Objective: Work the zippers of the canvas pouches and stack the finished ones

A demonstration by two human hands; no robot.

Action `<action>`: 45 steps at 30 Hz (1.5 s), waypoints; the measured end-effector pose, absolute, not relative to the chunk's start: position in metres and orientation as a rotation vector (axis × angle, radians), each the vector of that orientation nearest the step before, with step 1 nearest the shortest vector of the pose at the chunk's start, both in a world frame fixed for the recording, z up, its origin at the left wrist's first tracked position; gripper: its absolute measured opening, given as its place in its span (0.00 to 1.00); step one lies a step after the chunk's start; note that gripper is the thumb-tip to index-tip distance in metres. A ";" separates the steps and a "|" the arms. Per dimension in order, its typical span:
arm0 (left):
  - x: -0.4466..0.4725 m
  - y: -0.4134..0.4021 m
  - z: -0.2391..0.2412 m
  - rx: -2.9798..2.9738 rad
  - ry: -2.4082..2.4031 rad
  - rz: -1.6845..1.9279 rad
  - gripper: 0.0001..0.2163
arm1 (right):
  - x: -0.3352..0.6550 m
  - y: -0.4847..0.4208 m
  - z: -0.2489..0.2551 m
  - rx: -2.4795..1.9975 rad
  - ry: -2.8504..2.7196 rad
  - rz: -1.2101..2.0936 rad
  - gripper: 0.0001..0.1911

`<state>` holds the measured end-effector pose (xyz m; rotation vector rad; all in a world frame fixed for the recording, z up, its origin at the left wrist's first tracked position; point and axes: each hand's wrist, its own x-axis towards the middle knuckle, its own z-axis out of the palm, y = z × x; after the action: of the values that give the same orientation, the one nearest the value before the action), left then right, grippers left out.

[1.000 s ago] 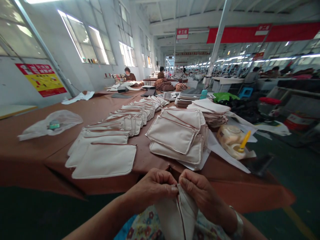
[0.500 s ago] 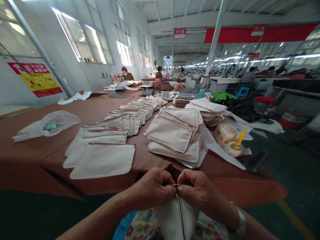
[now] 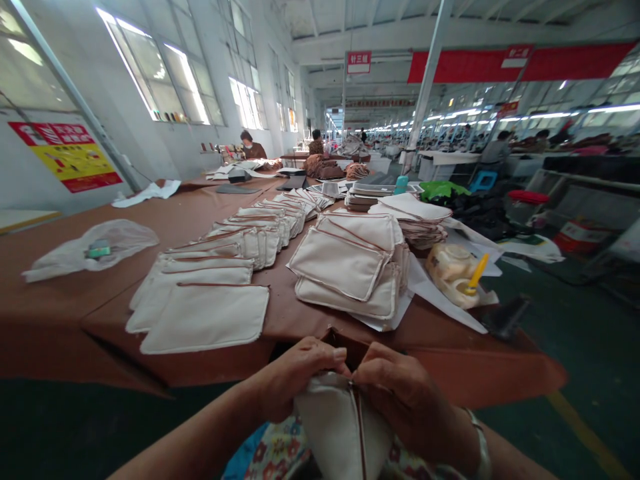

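A cream fabric piece with a brown strip down its middle (image 3: 333, 423) hangs between my hands, over a flowered apron (image 3: 277, 450). My left hand (image 3: 303, 373) grips its upper left edge, thumb on top. On the other side, my right hand (image 3: 400, 383) pinches the top edge close to the brown strip, its fingers curled. Just beyond, a spread row of cream pieces with brown edging (image 3: 210, 317) lies on the left of the brown-covered table (image 3: 115, 293). A stack of similar pieces (image 3: 345, 263) lies to the right of that row.
At the right edge stand a cream container (image 3: 447, 267) and a yellow-nozzled piece (image 3: 477, 273), beside a dark object (image 3: 507, 317). A clear plastic bag (image 3: 117, 243) lies at the left. Farther back are more piles and a seated person (image 3: 253, 148).
My left hand has shifted slightly left along the top edge, its thumb now laid over. My right hand stays at the brown strip, turned a little. The view has moved slightly.
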<state>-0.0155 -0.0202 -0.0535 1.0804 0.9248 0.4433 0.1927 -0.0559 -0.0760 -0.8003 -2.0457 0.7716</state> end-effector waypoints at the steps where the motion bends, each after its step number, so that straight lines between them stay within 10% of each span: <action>1: -0.014 -0.021 -0.054 1.062 0.918 0.441 0.21 | 0.194 -0.056 -0.077 -0.801 -2.103 0.694 0.11; 8: -0.016 -0.017 -0.056 1.106 0.804 0.300 0.22 | 0.200 -0.066 -0.082 -0.751 -2.205 0.508 0.09; 20: -0.021 -0.021 -0.044 1.315 0.685 0.325 0.18 | 0.205 -0.061 -0.055 -1.003 -1.793 1.600 0.25; 28: -0.014 -0.026 -0.047 1.283 0.703 0.360 0.20 | 0.195 -0.073 -0.071 -0.975 -1.904 1.064 0.19; 45: -0.019 -0.018 -0.028 1.366 0.849 0.299 0.30 | 0.207 -0.056 -0.073 -0.813 -1.770 1.496 0.20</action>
<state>-0.0192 -0.0181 -0.0278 1.3665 0.8489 0.2989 0.2069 -0.0563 -0.0734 -0.8132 -1.7697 1.4957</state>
